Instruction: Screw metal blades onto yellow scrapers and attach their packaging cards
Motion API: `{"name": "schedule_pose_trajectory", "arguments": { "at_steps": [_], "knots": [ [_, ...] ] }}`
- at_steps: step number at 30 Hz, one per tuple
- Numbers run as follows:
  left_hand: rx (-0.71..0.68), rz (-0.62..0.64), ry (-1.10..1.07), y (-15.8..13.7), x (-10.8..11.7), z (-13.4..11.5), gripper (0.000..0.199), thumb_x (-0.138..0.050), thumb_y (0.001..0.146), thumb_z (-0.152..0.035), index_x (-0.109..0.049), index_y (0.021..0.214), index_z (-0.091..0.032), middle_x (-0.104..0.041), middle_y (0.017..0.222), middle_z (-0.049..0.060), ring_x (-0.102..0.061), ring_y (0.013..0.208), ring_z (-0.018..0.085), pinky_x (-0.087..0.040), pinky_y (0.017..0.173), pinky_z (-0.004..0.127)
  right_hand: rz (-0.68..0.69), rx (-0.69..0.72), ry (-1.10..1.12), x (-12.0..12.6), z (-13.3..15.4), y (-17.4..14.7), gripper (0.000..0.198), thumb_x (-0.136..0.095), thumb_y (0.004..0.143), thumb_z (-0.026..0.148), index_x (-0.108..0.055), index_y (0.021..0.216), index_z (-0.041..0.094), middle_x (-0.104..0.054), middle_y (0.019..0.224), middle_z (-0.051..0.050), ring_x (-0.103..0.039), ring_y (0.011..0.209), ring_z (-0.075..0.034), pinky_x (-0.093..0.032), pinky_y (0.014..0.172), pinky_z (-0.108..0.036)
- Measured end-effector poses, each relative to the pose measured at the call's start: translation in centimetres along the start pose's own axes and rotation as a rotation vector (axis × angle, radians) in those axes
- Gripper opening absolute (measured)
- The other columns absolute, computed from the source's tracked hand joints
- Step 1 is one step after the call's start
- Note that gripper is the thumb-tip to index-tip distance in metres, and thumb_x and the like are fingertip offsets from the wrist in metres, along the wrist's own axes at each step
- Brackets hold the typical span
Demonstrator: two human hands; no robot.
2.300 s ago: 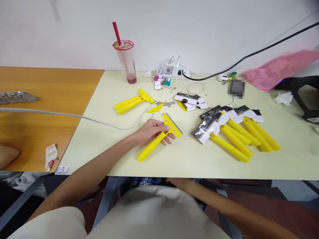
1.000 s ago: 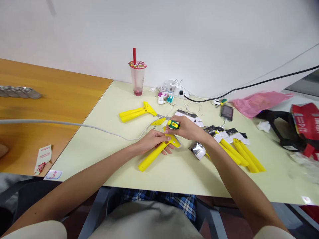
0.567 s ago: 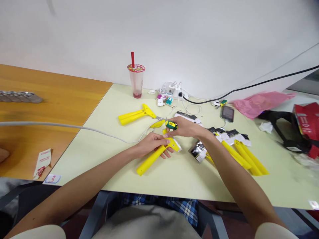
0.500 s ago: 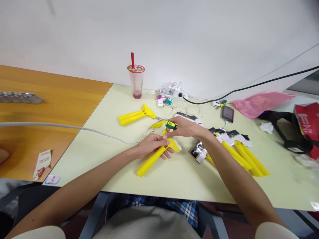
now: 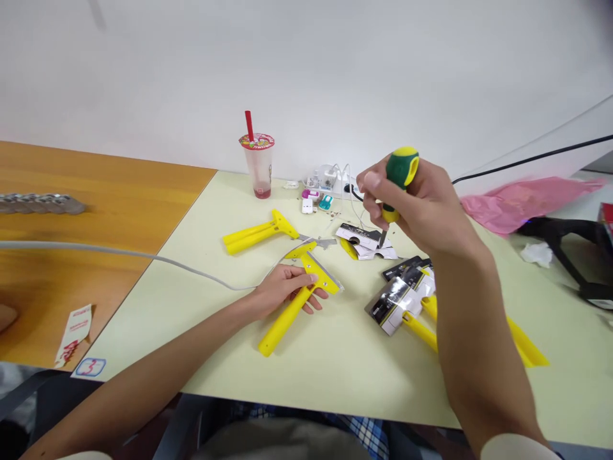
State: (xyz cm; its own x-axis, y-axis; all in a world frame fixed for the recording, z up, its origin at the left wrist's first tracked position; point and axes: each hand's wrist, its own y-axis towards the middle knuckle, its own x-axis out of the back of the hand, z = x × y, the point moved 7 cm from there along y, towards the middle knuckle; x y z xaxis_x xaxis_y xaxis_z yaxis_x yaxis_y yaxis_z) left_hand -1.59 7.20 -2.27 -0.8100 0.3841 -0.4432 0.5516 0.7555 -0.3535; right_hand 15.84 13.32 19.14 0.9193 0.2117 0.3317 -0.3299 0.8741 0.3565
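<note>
While the left hand (image 5: pixel 287 291) stayed pinched on the scraper (image 5: pixel 293 312), the right hand (image 5: pixel 426 204), fingers wrapped round the screwdriver (image 5: pixel 400 174), had lifted away, apparently pausing the work there. Beyond the left fingers lay more handles (image 5: pixel 251 238); to their right, packets (image 5: pixel 393 300).

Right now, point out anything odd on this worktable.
The drink cup with a red straw looks out of place near the power strip, since it holds some liquid. The crumpled white tissue at right looks like stray litter.
</note>
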Motion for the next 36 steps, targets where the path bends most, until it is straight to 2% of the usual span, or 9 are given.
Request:
{"name": "schedule_pose_trajectory", "arguments": {
  "at_steps": [4,9,11,15,21,26,32,34,36],
  "knots": [
    [0.014,-0.040,-0.008,0.2,0.7,0.2,0.038,-0.087,0.091,-0.046,-0.077,0.098,-0.010,-0.083,0.112,0.024,-0.080,0.074,0.021,-0.066,0.064,0.030,0.106,0.012,-0.142,-0.2,-0.4,-0.5,0.030,-0.081,0.095,0.046,-0.061,0.090,0.024,-0.072,0.103,-0.006,-0.058,0.074,-0.016,-0.048,0.061,-0.032],
    [0.015,-0.062,-0.045,-0.2,0.6,-0.7,0.041,-0.090,0.087,-0.046,-0.077,0.096,-0.009,-0.083,0.111,0.025,-0.078,0.069,0.020,-0.064,0.060,0.028,0.429,0.053,-0.341,-3.3,-2.6,-0.4,0.010,-0.068,0.099,0.029,-0.073,0.104,0.022,-0.076,0.100,-0.004,-0.066,0.086,-0.020,-0.049,0.076,-0.032],
    [-0.002,-0.061,-0.055,-0.4,0.6,-1.3,0.041,-0.089,0.086,-0.047,-0.076,0.095,-0.009,-0.084,0.109,0.025,-0.077,0.066,0.019,-0.062,0.057,0.026,0.529,0.128,-0.345,-4.7,-3.2,-0.5,0.014,-0.063,0.096,0.017,-0.072,0.106,0.021,-0.077,0.108,-0.005,-0.067,0.094,-0.021,-0.049,0.083,-0.033],
    [-0.043,-0.062,-0.048,-0.8,0.8,-2.2,0.041,-0.088,0.086,-0.049,-0.075,0.094,-0.010,-0.084,0.107,0.024,-0.076,0.065,0.019,-0.060,0.054,0.025,0.646,0.245,-0.350,-6.6,-4.1,-0.9,0.040,-0.051,0.081,-0.004,-0.073,0.102,0.022,-0.070,0.123,-0.008,-0.066,0.110,-0.022,-0.050,0.097,-0.036],
    [-0.070,-0.078,0.003,-1.4,1.2,-3.9,0.042,-0.086,0.086,-0.050,-0.076,0.097,-0.011,-0.084,0.106,0.023,-0.076,0.063,0.019,-0.057,0.051,0.024,0.624,0.335,-0.318,-7.5,-4.3,-1.2,0.058,-0.053,0.080,-0.007,-0.081,0.118,0.026,-0.062,0.134,-0.010,-0.065,0.112,-0.022,-0.054,0.093,-0.036],
    [-0.054,-0.036,0.074,-2.2,0.8,-5.7,0.043,-0.086,0.086,-0.050,-0.076,0.095,-0.010,-0.084,0.097,0.021,-0.072,0.059,0.017,-0.054,0.048,0.024,0.527,0.445,-0.299,-7.2,-3.2,-1.1,0.056,-0.053,0.077,-0.010,-0.084,0.108,0.026,-0.063,0.140,-0.010,-0.062,0.116,-0.023,-0.054,0.092,-0.037],
    [-0.084,-0.075,0.248,-3.6,-0.4,-9.3,0.044,-0.085,0.090,-0.051,-0.063,0.112,-0.020,-0.075,0.078,0.004,-0.063,0.056,0.013,-0.046,0.046,0.020,0.453,0.549,-0.411,-6.4,-2.0,-1.4,0.060,-0.049,0.075,-0.013,-0.082,0.109,0.024,-0.070,0.135,-0.009,-0.064,0.110,-0.024,-0.053,0.092,-0.039],
    [-0.120,-0.095,0.362,-4.2,-1.1,-11.0,0.051,-0.086,0.090,-0.052,-0.059,0.122,-0.022,-0.074,0.083,0.003,-0.066,0.061,0.013,-0.049,0.049,0.021,0.429,0.561,-0.447,-6.0,-1.6,-1.6,0.058,-0.048,0.077,-0.013,-0.081,0.108,0.023,-0.073,0.132,-0.008,-0.065,0.112,-0.024,-0.052,0.091,-0.039],
    [-0.197,-0.135,0.476,-4.7,-2.0,-12.9,0.060,-0.087,0.089,-0.052,-0.058,0.133,-0.023,-0.077,0.106,0.009,-0.071,0.073,0.016,-0.053,0.052,0.023,0.396,0.562,-0.452,-5.4,-1.1,-1.7,0.053,-0.048,0.081,-0.012,-0.080,0.106,0.022,-0.075,0.129,-0.008,-0.066,0.115,-0.025,-0.053,0.093,-0.039]
  ]
}}
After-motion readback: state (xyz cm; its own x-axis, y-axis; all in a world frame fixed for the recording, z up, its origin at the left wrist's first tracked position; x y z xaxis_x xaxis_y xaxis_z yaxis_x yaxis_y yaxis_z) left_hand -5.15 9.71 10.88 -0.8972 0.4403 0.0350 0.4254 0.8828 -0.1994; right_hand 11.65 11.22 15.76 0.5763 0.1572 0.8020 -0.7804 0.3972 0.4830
